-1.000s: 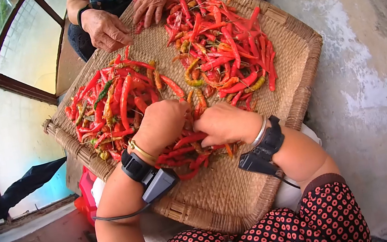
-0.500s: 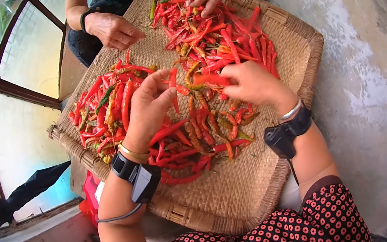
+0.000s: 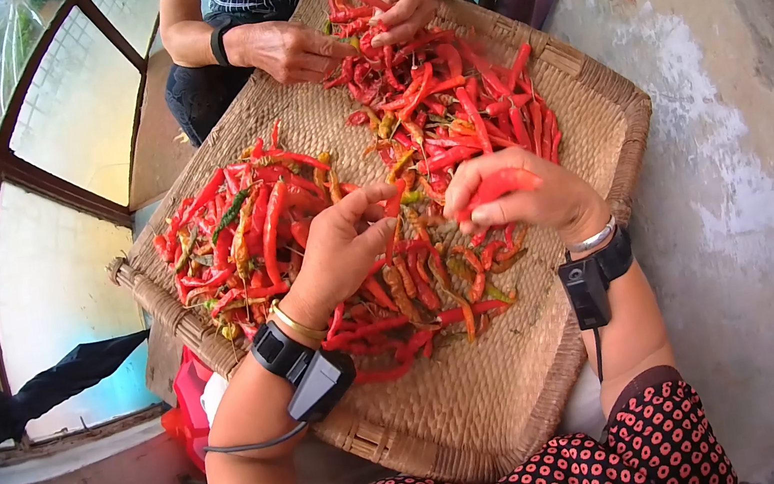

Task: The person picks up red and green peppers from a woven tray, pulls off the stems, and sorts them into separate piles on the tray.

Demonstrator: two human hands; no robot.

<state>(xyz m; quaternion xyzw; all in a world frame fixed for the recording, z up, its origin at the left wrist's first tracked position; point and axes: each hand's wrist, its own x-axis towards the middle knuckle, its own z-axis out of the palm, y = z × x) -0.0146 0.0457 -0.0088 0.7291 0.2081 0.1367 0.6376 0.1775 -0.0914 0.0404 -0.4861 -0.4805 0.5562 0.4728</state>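
Observation:
My left hand (image 3: 348, 251) is closed, with a red chili pepper (image 3: 394, 202) pinched between thumb and fingertips. Facing it, a little to the right, my right hand (image 3: 542, 195) has its fingers curled round another red chili pepper (image 3: 505, 184). Both hands are above a woven tray (image 3: 482, 394). Under and left of my left hand lies a heap of red chilies (image 3: 248, 225), with a dark green one (image 3: 231, 216) among them. Wrinkled, brownish chilies (image 3: 428, 276) lie below and between my hands. Beyond my right hand, a second red heap (image 3: 455, 94) covers the far part of the tray.
Across the tray, another person's two hands (image 3: 296, 49) work at the far heap. Windows (image 3: 56, 264) and a folded black umbrella (image 3: 65, 382) are on the left. A rough plaster wall (image 3: 720, 169) stands close on the right.
Both my hands have moved slightly right and nearer to me, each keeping hold of a chili. The other person's hands have come together over the far heap.

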